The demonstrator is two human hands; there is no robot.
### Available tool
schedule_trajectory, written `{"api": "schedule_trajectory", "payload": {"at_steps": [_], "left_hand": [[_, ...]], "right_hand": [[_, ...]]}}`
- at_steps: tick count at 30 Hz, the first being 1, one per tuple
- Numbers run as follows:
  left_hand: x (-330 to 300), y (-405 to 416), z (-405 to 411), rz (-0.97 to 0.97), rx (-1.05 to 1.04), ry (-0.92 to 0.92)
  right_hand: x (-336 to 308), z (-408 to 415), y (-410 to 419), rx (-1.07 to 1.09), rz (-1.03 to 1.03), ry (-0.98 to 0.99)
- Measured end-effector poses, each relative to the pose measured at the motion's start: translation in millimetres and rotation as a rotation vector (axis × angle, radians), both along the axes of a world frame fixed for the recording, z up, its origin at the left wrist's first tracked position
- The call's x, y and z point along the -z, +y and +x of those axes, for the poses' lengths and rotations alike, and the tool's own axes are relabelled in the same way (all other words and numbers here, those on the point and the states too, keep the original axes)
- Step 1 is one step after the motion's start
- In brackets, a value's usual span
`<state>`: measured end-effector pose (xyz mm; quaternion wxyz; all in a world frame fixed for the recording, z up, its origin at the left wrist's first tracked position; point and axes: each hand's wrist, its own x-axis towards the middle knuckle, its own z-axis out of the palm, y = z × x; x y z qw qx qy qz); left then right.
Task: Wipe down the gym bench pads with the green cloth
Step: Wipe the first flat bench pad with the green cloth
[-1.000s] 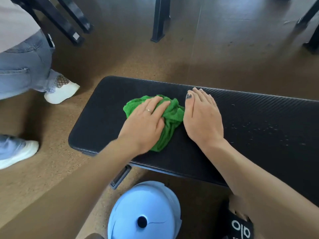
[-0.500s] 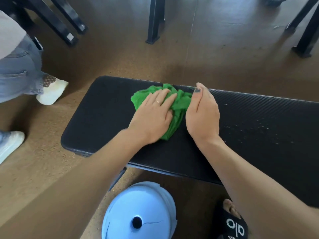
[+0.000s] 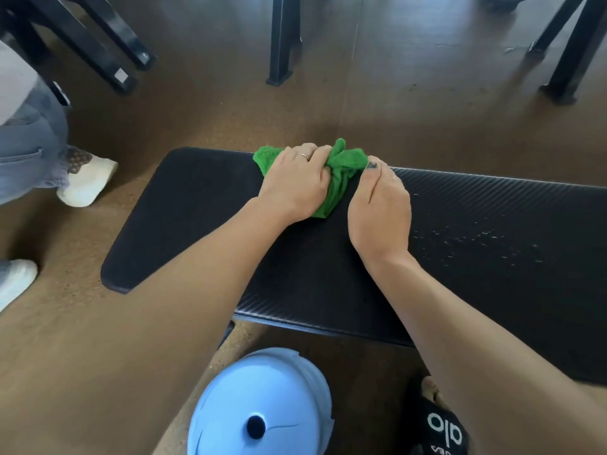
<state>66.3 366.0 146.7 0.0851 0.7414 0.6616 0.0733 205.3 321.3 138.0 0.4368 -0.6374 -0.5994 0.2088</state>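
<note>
The black gym bench pad (image 3: 197, 224) runs across the view from left to right. A bunched green cloth (image 3: 348, 162) sits at the pad's far edge. My left hand (image 3: 295, 185) lies over the cloth and grips it, with the fingers curled down over the far edge. My right hand (image 3: 381, 211) rests on the pad just right of the cloth. Its thumb tip touches the cloth, and its fingers bend out of sight over the far edge. Pale specks (image 3: 476, 241) dot the pad to the right of my hands.
A light blue plastic tub (image 3: 259, 405) stands upside down on the brown floor below the bench, next to my black sandal (image 3: 440, 428). Another person's jeans (image 3: 29, 152) and white shoe (image 3: 87, 178) are at the left. Black equipment legs (image 3: 282, 37) stand beyond the bench.
Both hands slid away from me across the pad to its far edge, pushing the cloth along. The left hand went from pressing flat to curling around the bunched cloth.
</note>
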Motion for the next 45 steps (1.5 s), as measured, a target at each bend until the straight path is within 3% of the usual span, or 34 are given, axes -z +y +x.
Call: {"api": "schedule_trajectory", "payload": {"at_steps": [4, 7, 17, 20, 24, 29, 39, 45], "left_hand": [[-3, -93, -13, -0.026, 0.097, -0.013], [-7, -151, -23, -0.052, 0.119, 0.000], [-3, -61, -13, -0.038, -0.026, -0.019], [-7, -74, -5, -0.054, -0.047, -0.029], [-5, -144, 14, -0.058, 0.015, -0.009], [-1, -175, 17, -0.021, 0.086, 0.005], [-3, -84, 28, -0.029, 0.017, -0.031], [-3, -138, 29, -0.028, 0.020, -0.022]], "right_hand": [[-4, 3, -2, 0.025, -0.039, -0.009], [-3, 0, 1, 0.002, -0.062, -0.136], [-15, 10, -9, -0.254, -0.212, -0.574], [-21, 39, -40, -0.253, -0.168, -0.719], [-17, 80, -80, -0.252, -0.301, -0.822], [-10, 86, -87, -0.242, -0.282, -0.805], [-8, 82, -85, -0.197, -0.250, -0.777], [-7, 82, -90, -0.201, -0.239, -0.765]]}}
